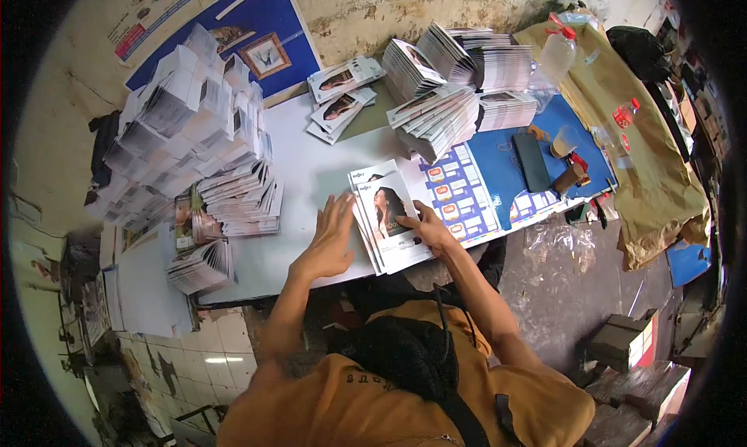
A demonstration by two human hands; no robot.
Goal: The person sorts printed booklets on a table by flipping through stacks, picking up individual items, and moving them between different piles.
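A small stack of booklets (391,223) with a dark-haired figure on the white cover lies in front of me, slightly fanned to the left. My left hand (333,235) rests beside its left edge, fingers stretched out and holding nothing. At the right edge, my right hand (433,230) grips the top booklet, fingers bent over the cover; its thumb is partly hidden. Behind the stack lie a few loose booklets (339,105), overlapping. A leaning row of booklets (440,122) stands to the far right of them.
Tall piles of folded booklets (183,112) rise on the left of the white table (299,163). To the right are a phone (531,163), a plastic cup (564,142) and a bottle (559,54). Brown paper (622,167) drapes beyond them. Cardboard boxes (622,342) sit at lower right.
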